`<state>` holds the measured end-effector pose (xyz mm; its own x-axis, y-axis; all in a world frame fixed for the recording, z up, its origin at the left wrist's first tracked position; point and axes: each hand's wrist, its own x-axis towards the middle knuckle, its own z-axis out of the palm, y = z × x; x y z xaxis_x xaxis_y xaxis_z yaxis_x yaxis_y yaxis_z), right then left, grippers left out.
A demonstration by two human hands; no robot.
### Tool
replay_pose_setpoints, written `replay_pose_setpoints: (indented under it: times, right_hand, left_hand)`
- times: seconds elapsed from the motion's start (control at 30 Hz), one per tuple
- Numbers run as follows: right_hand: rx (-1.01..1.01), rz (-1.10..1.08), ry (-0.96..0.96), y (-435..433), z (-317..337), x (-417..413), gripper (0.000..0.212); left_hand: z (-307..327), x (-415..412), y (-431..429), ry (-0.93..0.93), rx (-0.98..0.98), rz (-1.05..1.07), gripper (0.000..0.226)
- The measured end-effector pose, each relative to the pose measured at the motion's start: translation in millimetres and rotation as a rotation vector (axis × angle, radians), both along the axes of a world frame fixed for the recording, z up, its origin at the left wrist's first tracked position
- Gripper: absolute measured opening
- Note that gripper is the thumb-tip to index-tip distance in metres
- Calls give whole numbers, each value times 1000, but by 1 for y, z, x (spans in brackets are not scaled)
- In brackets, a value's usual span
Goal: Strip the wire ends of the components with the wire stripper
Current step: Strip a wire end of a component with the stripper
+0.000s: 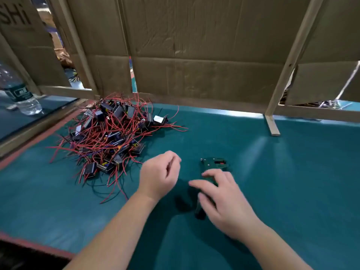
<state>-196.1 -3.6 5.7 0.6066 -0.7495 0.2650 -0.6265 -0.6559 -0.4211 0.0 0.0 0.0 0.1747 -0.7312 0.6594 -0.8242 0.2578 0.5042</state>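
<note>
A heap of small black components [111, 137] with tangled red and black wires lies on the teal table [292, 172] at the left. A dark green wire stripper [214, 164] lies flat on the table, its head pointing away from me. My right hand [224, 199] lies over the stripper's handles with fingers spread and lightly bent; the handles are mostly hidden beneath it. My left hand [159, 174] hovers between the heap and the stripper, fingers loosely curled, holding nothing.
A cardboard wall [194, 55] on a wooden frame stands along the table's far edge, with a wooden leg [272, 125] resting on the mat. A plastic water bottle [21, 94] stands at the far left beyond a wooden divider.
</note>
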Motion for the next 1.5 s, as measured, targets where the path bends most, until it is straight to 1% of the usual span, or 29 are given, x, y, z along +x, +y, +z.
replay_pose_setpoints:
  times: [0.07,0.1,0.13,0.23,0.33,0.4,0.47,0.53,0.57,0.6,0.63,0.7,0.73,0.77,0.83,0.87,0.9,0.97,1.0,1.03,1.1,1.17,1.23,1.3,1.37,1.4,1.43,1.5]
  right_hand:
    - [-31,49,166,-4,-4,10,40]
    - [-70,48,195,-5,-9,12,43]
    - [-68,43,197,-6,-12,11,41]
    - [-129,40,59,-9,-16,9,33]
    - [-179,77,-16,-14,-19,11,34]
    - [-205,87,-38,-17,-19,13,33]
    - [-207,90,-51,-19,-18,14,30]
    - [-158,91,-69,-19,-18,13,27]
    - [-137,92,-73,-19,-18,13,25]
    - [-118,94,-72,-20,-16,11,24]
    - [-104,98,-68,-22,-16,9,24]
    - [-30,91,-46,-26,-14,1,27]
    - [16,82,-28,-28,-12,-2,29]
    - [43,71,-6,-30,-11,-7,32]
    - [47,41,55,-33,-11,-16,32]
    - [47,17,77,-34,-10,-19,28]
    - [53,-13,83,-34,-8,-22,21]
    - [72,-83,72,-34,-4,-26,8]
    - [79,-122,72,-34,-3,-27,7]
    - [79,-163,78,-35,-3,-28,13]
    - [64,-272,100,-37,-5,-29,26]
    - [62,-431,103,-38,-6,-29,36]
    - [88,-566,99,-40,-7,-30,42]
    - [110,-595,89,-41,-9,-30,43]
    - [114,-588,46,-40,-8,-29,41]
    - [115,-588,26,-39,-8,-29,39]
    - [115,-589,22,-38,-8,-28,38]
    - [107,-586,57,-38,-9,-27,40]
  left_hand:
    - [-8,0,-2,66,40,36,33]
    - [-14,1,-2,93,55,34,30]
    - [-17,1,-1,130,80,27,26]
    - [-23,11,-5,233,86,25,20]
    - [-22,9,-6,292,79,60,18]
    - [-13,11,-5,208,-47,64,18]
    - [-3,20,-4,100,-258,54,18]
    - [8,36,-3,67,-420,131,17]
    - [11,46,-3,67,-439,204,22]
    - [13,58,-3,63,-396,295,29]
    - [15,69,-3,46,-293,398,38]
    - [18,89,-6,6,24,576,56]
    - [19,98,-8,-41,174,636,62]
    - [19,105,-11,-126,287,671,64]
    - [19,114,-14,-345,408,696,53]
    - [20,118,-15,-424,429,703,45]
    - [22,123,-16,-470,434,707,36]
    - [27,131,-19,-500,414,680,24]
    - [30,134,-21,-502,410,653,20]
    - [34,136,-23,-502,412,626,18]
    - [43,137,-27,-470,416,599,18]
    - [57,137,-31,-385,377,621,21]
    - [78,136,-33,-275,273,650,23]
    - [104,129,-32,-135,95,593,23]
    - [128,111,-25,-16,-96,417,21]
    - [138,98,-22,49,-133,307,21]
    - [146,85,-19,125,-116,184,20]
    - [150,58,-18,277,44,-44,20]
